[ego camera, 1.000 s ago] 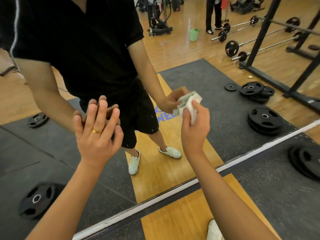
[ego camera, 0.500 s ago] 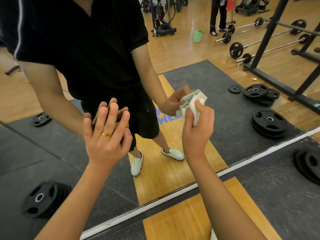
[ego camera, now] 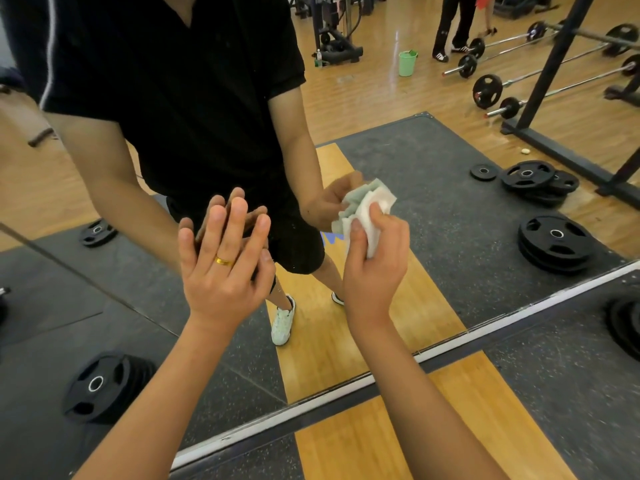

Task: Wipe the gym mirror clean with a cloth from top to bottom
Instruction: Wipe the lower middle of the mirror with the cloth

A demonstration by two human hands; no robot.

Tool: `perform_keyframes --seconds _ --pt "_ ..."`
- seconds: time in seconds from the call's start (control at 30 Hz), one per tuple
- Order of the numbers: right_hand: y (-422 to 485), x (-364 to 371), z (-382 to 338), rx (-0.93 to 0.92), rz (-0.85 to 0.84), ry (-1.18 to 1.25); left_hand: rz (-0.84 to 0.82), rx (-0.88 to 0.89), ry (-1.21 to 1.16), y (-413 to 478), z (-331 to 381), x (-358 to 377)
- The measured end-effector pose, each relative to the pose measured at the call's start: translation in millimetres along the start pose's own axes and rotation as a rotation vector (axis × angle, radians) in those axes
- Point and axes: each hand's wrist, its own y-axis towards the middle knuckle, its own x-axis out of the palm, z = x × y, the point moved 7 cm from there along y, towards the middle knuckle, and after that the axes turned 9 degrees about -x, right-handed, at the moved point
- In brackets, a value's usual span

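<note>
The gym mirror (ego camera: pixel 433 174) fills most of the head view, and its metal bottom frame (ego camera: pixel 346 386) runs slantwise above the floor. My left hand (ego camera: pixel 225 261) lies flat against the glass with straight fingers and a gold ring. My right hand (ego camera: pixel 375 258) grips a crumpled white cloth (ego camera: pixel 367 209) and holds it against the mirror to the right of the left hand. The reflection shows a person in black clothes and white shoes with both mirrored hands meeting mine.
Reflected in the glass: black weight plates (ego camera: pixel 554 240) on a dark rubber mat, barbells (ego camera: pixel 491 88), a black rack (ego camera: pixel 550 64), a green bucket (ego camera: pixel 407 63) and another person's legs (ego camera: pixel 450 26). A real weight plate (ego camera: pixel 627 327) lies on the mat at right.
The view has shifted so both hands sit lower and further right in the frame. My right hand still holds the cloth on the glass; my left hand stays flat.
</note>
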Motion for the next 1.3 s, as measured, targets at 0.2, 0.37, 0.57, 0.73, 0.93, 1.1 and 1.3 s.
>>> perform_keyframes --seconds 0.2,0.37,0.57,0.73,0.93,1.1,1.3 --pt "-88 25 10 -0.144 -0.349 -0.025 -0.022 -0.004 -0.017 4 1 -2" --pt "-77 16 2 -0.16 -0.329 -0.016 -0.099 -0.081 -0.246 1 -9 -29" --pt "-4 18 -58 -0.246 -0.078 0.092 -0.143 -0.107 -0.051 -26 -34 -23" --pt "-26 33 -50 -0.262 -0.118 0.035 -0.043 -0.075 0.038 -29 -31 -14" --pt "-62 31 -41 -0.286 -0.249 -0.016 -0.038 -0.072 0.014 -31 -33 -14" --pt "-21 43 -71 -0.246 -0.119 0.037 -0.029 -0.08 -0.003 -31 -34 -13" --pt "-75 48 -61 -0.437 -0.365 0.033 -0.004 -0.073 -0.012 -29 -32 -14"
